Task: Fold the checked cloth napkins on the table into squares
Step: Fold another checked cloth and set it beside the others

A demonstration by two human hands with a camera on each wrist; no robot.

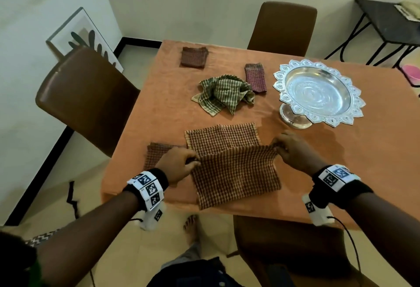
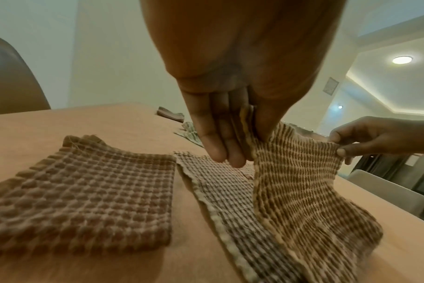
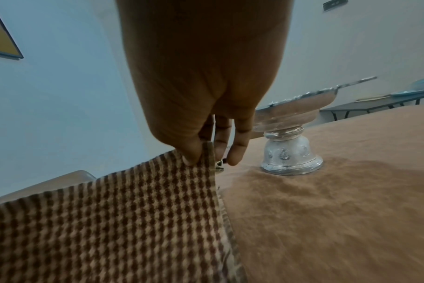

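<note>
Both hands pinch the brown checked napkin [image 1: 234, 168] near the front of the table [image 1: 341, 161]. The left hand [image 1: 179, 166] holds one lifted corner, the right hand [image 1: 293, 150] the other. The far half lies flat.

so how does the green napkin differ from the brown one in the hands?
The green napkin lies crumpled in a heap mid-table, untouched; the brown napkin is spread at the near edge, part-folded. The left hand and right hand pinch the brown one's corners and lift that edge; the green one lies loose. Colours differ: green and cream versus brown and tan. Both are checked cloth on the orange tablecloth.
</note>
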